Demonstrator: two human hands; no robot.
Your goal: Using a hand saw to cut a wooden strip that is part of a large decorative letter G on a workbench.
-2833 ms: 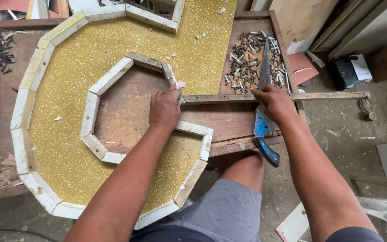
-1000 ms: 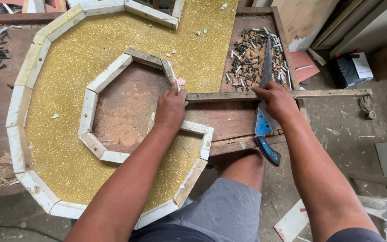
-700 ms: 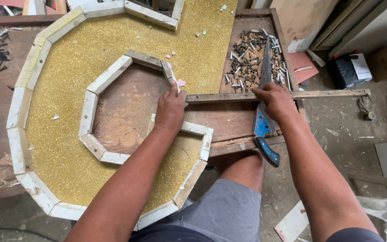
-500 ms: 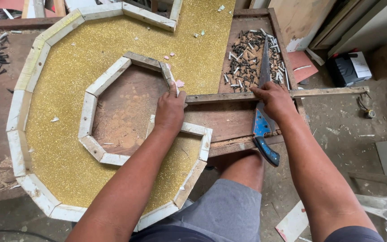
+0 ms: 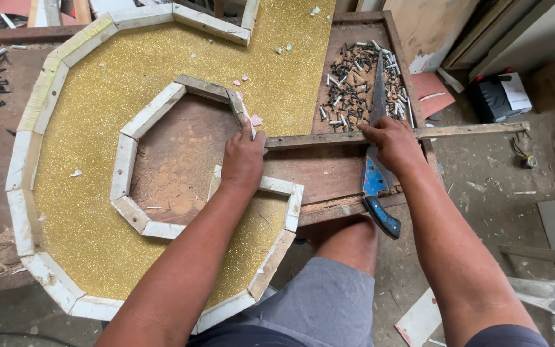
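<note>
left hand (image 5: 244, 157) is lying palm down, fingers together and nearly flat, pressing on the left end of a long thin wooden strip (image 5: 470, 130) where that end is meeting the inner ring of white-painted wood segments (image 5: 123, 166); not gripping anything, just bearing down. right hand (image 5: 393, 142) is resting further right along the same strip, fingers curled over its far edge, palm sitting on top of a handsaw (image 5: 376, 122); can't tell whether it's actually gripping the strip or only pressing. saw is lying flat, blade pointing to the far side over a pile of small nails (image 5: 354, 83) in a shallow wooden tray, blue-and-black handle (image 5: 377, 202) sticking out toward the near side past the workbench edge. strip is running left to right across the brown board (image 5: 316, 173), its right end overhanging the bench above the concrete floor (image 5: 483, 193). left of the hands, gold glitter sheet (image 5: 97, 115) is filling the band between inner ring and the bigger outer ring of white segments (image 5: 27, 160); bare brown wood with sawdust inside the inner ring. small pink chip (image 5: 256, 120) is sitting just beyond the left fingertips. person's knee in grey shorts (image 5: 329, 302) is showing at the near edge, between the arms
</note>
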